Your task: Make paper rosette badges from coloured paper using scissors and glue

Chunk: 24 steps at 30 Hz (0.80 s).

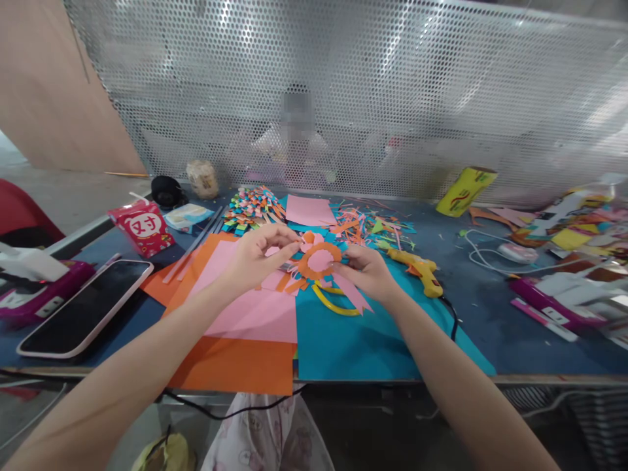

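An orange paper flower with a scalloped edge and a round pink centre (320,261) is held up over the middle of the table. Smaller pink and orange paper pieces (309,241) and a pink paper ribbon tail (354,296) surround it. My right hand (366,269) pinches the flower's right edge near the ribbon. From the left, my left hand (265,257) closes its thumb and fingers on the decoration's small upper pieces; the exact grip is partly hidden. A yellow curved band (333,306) shows below the flower, over the blue sheet (353,353).
Pink (245,320) and orange sheets (235,366) lie at left, with a phone (88,307) beyond. Behind are colourful paper strips (255,208) and shreds (363,226). A yellow glue gun (419,271) with a black cord lies right. A perforated metal panel (367,98) closes the back.
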Motion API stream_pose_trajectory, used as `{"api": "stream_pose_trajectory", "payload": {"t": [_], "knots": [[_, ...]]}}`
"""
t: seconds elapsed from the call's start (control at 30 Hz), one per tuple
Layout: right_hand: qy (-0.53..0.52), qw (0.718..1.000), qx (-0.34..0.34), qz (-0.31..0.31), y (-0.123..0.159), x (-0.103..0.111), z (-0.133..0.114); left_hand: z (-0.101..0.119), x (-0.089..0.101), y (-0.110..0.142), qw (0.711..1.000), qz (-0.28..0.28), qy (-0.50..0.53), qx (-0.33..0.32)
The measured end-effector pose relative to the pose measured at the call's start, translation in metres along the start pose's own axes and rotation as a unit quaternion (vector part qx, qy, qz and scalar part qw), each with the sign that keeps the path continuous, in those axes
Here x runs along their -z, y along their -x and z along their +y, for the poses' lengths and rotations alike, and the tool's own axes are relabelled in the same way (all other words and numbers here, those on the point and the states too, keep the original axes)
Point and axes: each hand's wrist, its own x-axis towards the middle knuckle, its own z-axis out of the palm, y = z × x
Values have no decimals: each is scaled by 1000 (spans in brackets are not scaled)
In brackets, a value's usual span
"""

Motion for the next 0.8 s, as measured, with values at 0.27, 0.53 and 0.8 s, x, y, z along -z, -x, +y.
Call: {"api": "stream_pose_trajectory", "payload": {"t": [0.27,0.53,0.8], "knots": [[117,967,192,116,1,13,-7,-12,9,-13,947,45,186,259],[283,915,256,133,2,-2,4,-12,-1,-8,914,-18,250,318],[267,955,126,-26,6,-27,6,-23,24,-25,944,176,194,203]]}}
